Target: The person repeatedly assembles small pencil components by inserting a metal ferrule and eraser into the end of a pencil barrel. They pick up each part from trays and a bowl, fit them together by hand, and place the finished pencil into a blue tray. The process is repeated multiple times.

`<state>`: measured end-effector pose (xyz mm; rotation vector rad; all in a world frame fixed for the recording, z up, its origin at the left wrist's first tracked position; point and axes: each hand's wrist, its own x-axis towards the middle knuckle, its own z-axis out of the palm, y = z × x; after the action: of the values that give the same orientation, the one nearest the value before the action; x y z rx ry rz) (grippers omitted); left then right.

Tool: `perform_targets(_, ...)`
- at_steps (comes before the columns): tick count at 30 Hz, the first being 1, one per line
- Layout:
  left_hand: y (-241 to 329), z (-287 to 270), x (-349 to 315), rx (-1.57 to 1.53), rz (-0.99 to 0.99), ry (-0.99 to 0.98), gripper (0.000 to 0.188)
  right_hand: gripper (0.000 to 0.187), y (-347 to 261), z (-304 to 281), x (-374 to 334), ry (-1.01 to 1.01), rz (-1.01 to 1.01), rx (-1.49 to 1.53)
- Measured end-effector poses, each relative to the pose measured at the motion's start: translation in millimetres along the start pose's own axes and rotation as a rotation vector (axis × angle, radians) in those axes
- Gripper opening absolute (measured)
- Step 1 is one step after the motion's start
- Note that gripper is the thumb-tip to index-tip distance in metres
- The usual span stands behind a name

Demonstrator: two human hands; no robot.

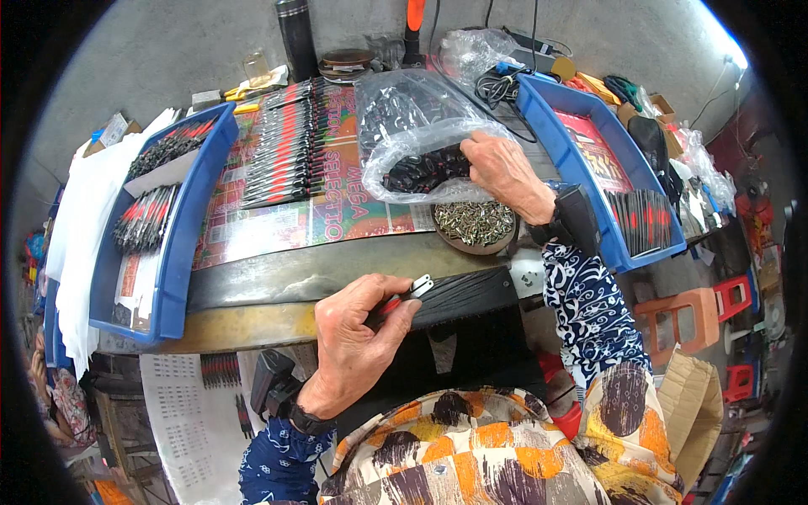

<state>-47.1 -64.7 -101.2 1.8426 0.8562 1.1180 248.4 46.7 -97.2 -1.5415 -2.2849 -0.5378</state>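
We pinch piece (422, 286), pale metal end showing, between thumb and fingers of left hand (358, 337), just off near edge of bench (252, 284)
Our right hand (509, 172) at mouth of clear bag (396, 145), fingers bent together by black parts (417, 172) inside; we cannot tell if they grip one
Dish of metal bits (475, 224) just below bag
Left of bag, rows of red-black pieces (286, 151)
Blue bins (181, 236) flank us, red-black pieces in both
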Motion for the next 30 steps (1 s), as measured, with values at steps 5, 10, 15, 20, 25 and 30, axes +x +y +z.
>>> perform_targets(5, 1.4, -1.2, -2.0, 0.022, 0.009, 0.004, 0.013, 0.02, -15.4, -23.7, -3.3, 0.13, 0.078, 0.216)
perform_targets(10, 4.3, -0.4, -6.1, 0.044, -0.001, -0.003, 0.012, 0.026, -60.1, -63.1, -28.0, 0.213, 0.222, 0.666)
perform_targets(15, 4.0, 4.0, -13.3, 0.059, 0.076, 0.016, 0.017, 0.021, -115.0, -94.7, -72.6, 0.102, 0.454, 1.189)
perform_targets(20, 10.9, 11.0, -20.5, 0.094, 0.083, -0.031, 0.019, 0.021, -141.6, -102.7, -100.0, 0.043, 0.584, 1.411)
perform_targets(25, 13.3, 19.1, -25.1, 0.083, 0.115, -0.045, 0.021, 0.016, -148.0, -96.9, -114.0, 0.091, 0.571, 1.493)
perform_targets(30, 15.6, 21.9, -27.5, 0.121, 0.126, -0.073, 0.021, 0.017, -147.7, -89.6, -123.6, 0.071, 0.593, 1.539)
